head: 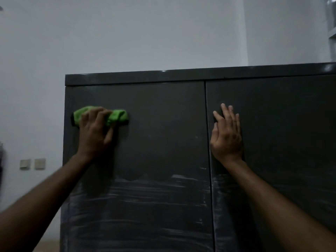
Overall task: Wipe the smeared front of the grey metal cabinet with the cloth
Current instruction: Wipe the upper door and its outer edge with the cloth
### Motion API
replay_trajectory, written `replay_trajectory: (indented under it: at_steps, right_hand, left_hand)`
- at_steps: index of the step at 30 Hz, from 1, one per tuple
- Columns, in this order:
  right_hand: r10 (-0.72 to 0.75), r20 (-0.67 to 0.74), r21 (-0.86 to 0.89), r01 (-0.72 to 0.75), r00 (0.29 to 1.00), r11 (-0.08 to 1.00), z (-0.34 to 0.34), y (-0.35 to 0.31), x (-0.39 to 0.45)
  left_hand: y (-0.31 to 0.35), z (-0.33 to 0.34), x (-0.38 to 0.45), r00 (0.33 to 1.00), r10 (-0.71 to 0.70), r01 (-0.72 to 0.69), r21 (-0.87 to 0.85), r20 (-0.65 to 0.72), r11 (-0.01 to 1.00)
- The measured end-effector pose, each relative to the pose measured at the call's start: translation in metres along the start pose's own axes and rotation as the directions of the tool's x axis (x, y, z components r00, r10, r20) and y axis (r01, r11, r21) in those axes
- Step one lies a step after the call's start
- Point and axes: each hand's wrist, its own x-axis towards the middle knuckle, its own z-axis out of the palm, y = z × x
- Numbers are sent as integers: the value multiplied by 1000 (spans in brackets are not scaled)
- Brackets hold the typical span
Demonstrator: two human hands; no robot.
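Note:
A dark grey metal cabinet [163, 146] with two doors fills the view. Whitish smears streak the lower part of both doors, while the upper part looks plain. My left hand [95, 131] grips a bunched green cloth [118, 115] and holds it against the upper left of the left door. My right hand [227, 131] lies flat, fingers straight, on the right door just beside the gap between the doors.
A pale wall [127, 33] rises behind and to the left of the cabinet. Two wall switches [32, 163] sit low on the left. A white shelf edge [331, 24] shows at the top right corner.

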Motion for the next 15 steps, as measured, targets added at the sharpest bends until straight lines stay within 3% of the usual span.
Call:
replay_trajectory:
  at_steps: [3,10,12,15]
  right_hand:
    - [10,2,10,-10,1000,1000,-1,0,0]
    - [8,-2,11,-8,1000,1000,-2,-2,0]
    - [10,-6,9,-10,1000,1000,-1,-1,0]
    - [7,-14,7,-7,1000,1000,0,0,-1]
  left_hand:
    - [-9,-5,2,997,64,-65,34,34,997]
    - [-11,-3,82,942,-301,301,-20,-150,953]
    - [8,3,53,971,-207,204,-37,-120,978]
    - [23,7,-8,998,69,-69,-20,1,997]
